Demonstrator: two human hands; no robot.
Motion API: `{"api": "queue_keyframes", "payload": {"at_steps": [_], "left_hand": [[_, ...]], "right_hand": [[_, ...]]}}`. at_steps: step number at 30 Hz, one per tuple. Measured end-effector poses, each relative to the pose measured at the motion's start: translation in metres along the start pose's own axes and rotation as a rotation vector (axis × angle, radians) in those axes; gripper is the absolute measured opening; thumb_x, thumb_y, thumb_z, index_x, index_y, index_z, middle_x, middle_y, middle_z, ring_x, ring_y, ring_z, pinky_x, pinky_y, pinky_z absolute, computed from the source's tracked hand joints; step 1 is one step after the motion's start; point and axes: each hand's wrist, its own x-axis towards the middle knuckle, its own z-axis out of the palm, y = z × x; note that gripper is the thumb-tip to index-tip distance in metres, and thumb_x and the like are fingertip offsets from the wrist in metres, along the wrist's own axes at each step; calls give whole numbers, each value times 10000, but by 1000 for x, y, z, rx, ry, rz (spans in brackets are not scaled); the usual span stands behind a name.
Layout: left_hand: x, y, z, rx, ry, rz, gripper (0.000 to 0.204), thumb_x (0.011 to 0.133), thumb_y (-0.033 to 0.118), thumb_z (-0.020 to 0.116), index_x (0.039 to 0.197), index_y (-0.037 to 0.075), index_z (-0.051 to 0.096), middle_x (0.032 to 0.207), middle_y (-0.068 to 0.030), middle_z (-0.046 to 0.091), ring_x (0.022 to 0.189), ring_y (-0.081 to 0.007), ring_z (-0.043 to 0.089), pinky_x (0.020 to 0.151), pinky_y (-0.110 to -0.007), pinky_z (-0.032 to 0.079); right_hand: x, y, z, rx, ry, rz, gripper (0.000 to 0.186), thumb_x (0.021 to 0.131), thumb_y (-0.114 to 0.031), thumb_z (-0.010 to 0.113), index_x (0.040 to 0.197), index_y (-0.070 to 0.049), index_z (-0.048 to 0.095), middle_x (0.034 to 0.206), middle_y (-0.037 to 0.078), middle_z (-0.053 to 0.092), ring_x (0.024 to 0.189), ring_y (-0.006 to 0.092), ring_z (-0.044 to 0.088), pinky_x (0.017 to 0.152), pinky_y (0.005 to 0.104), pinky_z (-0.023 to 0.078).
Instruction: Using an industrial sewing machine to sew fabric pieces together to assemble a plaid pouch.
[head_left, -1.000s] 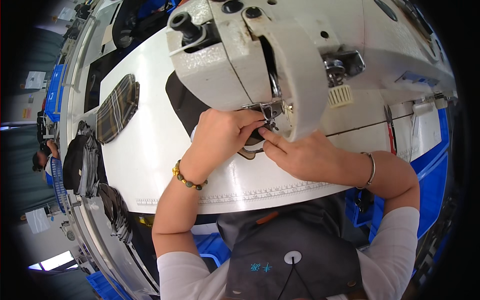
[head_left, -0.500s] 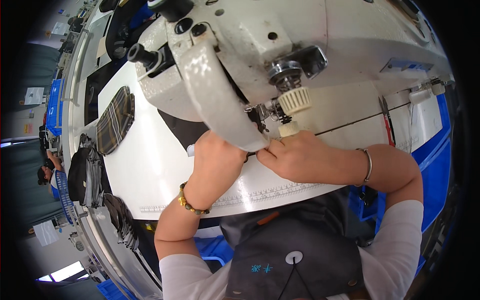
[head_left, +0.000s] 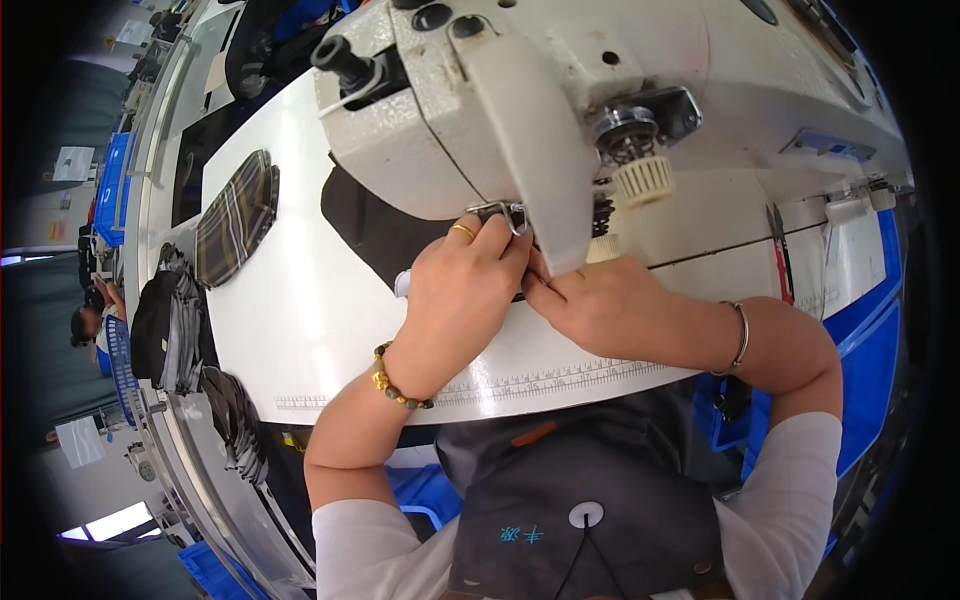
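Under the head of a white sewing machine lies a piece of dark fabric, its left part flat on the white table. My left hand is closed on this fabric close to the needle area, its fingertips by a bent metal guard. Just to its right, my right hand pinches the near edge of the fabric, thumb and forefinger together. The machine's curved cover hides the needle and some fingertips. Little of the fabric shows between the hands.
Plaid fabric pieces lie on the table's left. Stacked dark and grey pieces sit beyond the left edge. Red-handled snips rest at the right, near blue bins. A printed ruler follows the front edge. Another person is far left.
My view has shifted, so the machine head appears further right. My left hand's fingers have moved up beside the metal guard, and its ring now shows. My right hand stays at the fabric edge.
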Motion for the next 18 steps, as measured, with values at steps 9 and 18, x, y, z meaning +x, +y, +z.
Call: {"api": "queue_keyframes", "payload": {"at_steps": [9, 18], "left_hand": [[-3, -8, 5, 46, 55, -62, 223, 722, 112, 683, 937, 76, 730, 923, -16, 652, 784, -212, 632, 655, -325, 528], [-4, 1, -4, -74, 26, -41, 339, 660, -2, 724, 992, 62, 752, 868, -24, 601, 723, -224, 622, 615, -329, 498]], "right_hand": [[3, 2, 2, -24, 18, 32, 141, 799, -120, 628, 917, -42, 624, 702, 33, 594, 587, 157, 656, 456, 300, 501], [0, 0, 2, 48, 19, -61, 162, 787, -117, 642, 903, -5, 626, 923, 152, 670, 532, 171, 636, 424, 299, 486]]}}
